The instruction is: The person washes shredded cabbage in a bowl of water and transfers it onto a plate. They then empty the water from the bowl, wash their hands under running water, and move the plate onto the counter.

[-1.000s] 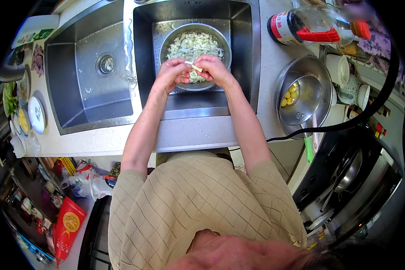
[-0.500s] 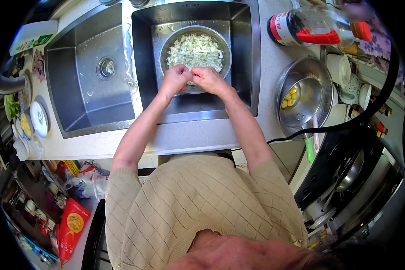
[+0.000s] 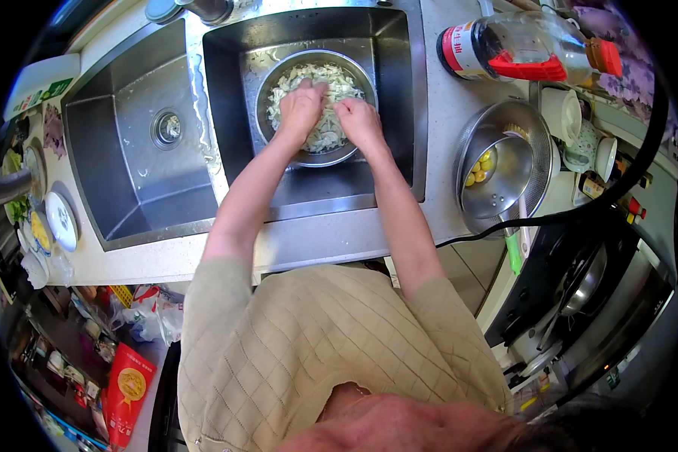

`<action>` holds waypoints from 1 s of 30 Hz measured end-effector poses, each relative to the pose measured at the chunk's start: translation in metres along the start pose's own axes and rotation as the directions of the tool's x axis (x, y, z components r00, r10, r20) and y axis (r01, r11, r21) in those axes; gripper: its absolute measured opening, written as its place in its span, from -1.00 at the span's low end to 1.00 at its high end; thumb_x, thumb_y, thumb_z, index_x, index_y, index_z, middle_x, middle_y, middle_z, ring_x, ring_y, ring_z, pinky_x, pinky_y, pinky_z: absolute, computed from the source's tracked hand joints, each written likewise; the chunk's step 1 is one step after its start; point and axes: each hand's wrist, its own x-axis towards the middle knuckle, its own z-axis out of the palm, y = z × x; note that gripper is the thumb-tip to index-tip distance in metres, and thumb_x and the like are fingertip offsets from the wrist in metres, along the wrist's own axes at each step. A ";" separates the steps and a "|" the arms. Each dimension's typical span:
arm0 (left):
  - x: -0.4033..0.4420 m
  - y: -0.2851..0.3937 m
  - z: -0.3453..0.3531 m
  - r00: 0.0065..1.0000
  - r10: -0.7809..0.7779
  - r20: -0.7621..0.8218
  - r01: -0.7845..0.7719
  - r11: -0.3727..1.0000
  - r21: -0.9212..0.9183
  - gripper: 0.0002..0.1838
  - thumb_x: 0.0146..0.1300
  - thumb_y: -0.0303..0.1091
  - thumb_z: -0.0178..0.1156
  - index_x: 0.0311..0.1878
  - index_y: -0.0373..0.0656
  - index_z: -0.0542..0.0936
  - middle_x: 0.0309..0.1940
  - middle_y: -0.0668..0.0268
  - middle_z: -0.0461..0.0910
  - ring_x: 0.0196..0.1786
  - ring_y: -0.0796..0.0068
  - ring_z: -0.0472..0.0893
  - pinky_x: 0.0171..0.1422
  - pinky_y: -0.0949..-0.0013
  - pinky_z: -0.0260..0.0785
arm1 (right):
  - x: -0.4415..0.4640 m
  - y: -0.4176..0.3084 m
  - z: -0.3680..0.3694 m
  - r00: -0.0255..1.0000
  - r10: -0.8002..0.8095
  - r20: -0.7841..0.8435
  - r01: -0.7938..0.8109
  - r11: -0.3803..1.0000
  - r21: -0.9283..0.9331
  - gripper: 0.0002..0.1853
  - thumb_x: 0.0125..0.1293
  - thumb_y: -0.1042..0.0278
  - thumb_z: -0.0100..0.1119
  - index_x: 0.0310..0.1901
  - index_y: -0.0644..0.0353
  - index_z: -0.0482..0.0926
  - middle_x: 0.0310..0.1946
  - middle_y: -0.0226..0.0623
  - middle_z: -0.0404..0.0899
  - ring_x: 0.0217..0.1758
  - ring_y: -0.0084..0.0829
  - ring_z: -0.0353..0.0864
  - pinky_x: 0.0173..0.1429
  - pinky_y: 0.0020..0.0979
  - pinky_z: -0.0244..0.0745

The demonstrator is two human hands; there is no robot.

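A round metal bowl (image 3: pixel 261 113) stands in the right-hand sink, filled with pale, thin torn or shredded pieces (image 3: pixel 328 137) that look wet; their kind is unclear. My left hand (image 3: pixel 301 111) is over the bowl's middle, thumb and fingers a little apart, fingertips down among the pieces and slightly blurred. Close by on its right, my right hand (image 3: pixel 360 122) is over the bowl's right part with its fingers curled in, closed. Whatever lies between those fingers is hidden. A gap separates the two hands.
The left sink (image 3: pixel 139 162) has pale scraps in its drain (image 3: pixel 171 128). To the right stand a strainer basket (image 3: pixel 539 169) and a metal ladle-like bowl (image 3: pixel 508 192) with yellow balls. A large bottle (image 3: pixel 520 49) lies behind them; a black cable (image 3: pixel 572 213) crosses the right side.
My hands were pinched together at the bowl's near rim. They have parted and moved forward over the pieces, the left fingers reaching down into them. The camera view has shifted slightly.
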 end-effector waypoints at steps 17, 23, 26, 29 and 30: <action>-0.038 -0.011 -0.003 0.811 -0.273 0.517 0.562 0.611 -0.558 -0.82 0.02 -0.36 0.11 -0.30 -0.20 0.54 -0.65 0.30 0.47 -0.64 0.51 0.47 -0.47 0.50 0.35 | 0.000 0.010 0.017 0.994 -0.063 0.090 0.047 0.983 0.175 -0.81 -0.12 0.26 0.12 -0.48 0.19 0.55 -0.48 -0.07 0.52 -0.39 -0.12 0.53 -0.28 -0.28 0.41; -0.030 -0.022 -0.001 0.953 -0.277 -0.122 0.241 0.938 -0.248 -0.80 -0.01 -0.36 0.09 -0.27 -0.12 0.54 -0.39 0.09 0.49 -0.27 0.07 0.50 -0.17 0.17 0.32 | -0.004 0.010 0.016 1.000 -0.027 0.003 0.027 1.000 0.007 -0.84 -0.13 0.29 0.06 -0.52 0.16 0.55 -0.50 -0.06 0.52 -0.37 -0.08 0.51 -0.25 -0.23 0.41; -0.014 -0.017 -0.002 0.981 -0.117 -0.155 0.101 0.989 -0.106 -0.81 0.04 -0.35 0.02 -0.25 -0.10 0.52 -0.26 0.09 0.43 -0.25 0.06 0.49 -0.16 0.14 0.32 | 0.001 0.017 0.018 0.999 0.003 -0.042 -0.002 1.000 0.020 -0.85 -0.12 0.29 0.06 -0.51 0.14 0.55 -0.48 -0.08 0.52 -0.35 -0.09 0.51 -0.23 -0.23 0.41; 0.001 -0.022 0.009 0.984 -0.180 -0.005 0.178 0.976 -0.123 -0.82 0.04 -0.33 0.00 -0.29 -0.11 0.53 -0.23 0.06 0.45 -0.24 0.02 0.49 -0.14 0.15 0.32 | 0.004 0.022 0.016 0.992 0.047 -0.113 -0.045 0.999 0.024 -0.85 -0.10 0.28 0.06 -0.52 0.15 0.54 -0.52 -0.12 0.53 -0.38 -0.14 0.53 -0.25 -0.27 0.41; 0.005 -0.023 0.009 0.970 -0.241 0.026 0.241 0.949 -0.202 -0.81 0.04 -0.32 0.00 -0.29 -0.10 0.53 -0.21 0.05 0.45 -0.23 0.01 0.49 -0.13 0.15 0.32 | 0.004 0.021 0.013 0.988 0.064 -0.138 -0.061 0.998 0.026 -0.84 -0.10 0.28 0.06 -0.52 0.16 0.53 -0.54 -0.14 0.53 -0.40 -0.16 0.53 -0.26 -0.30 0.41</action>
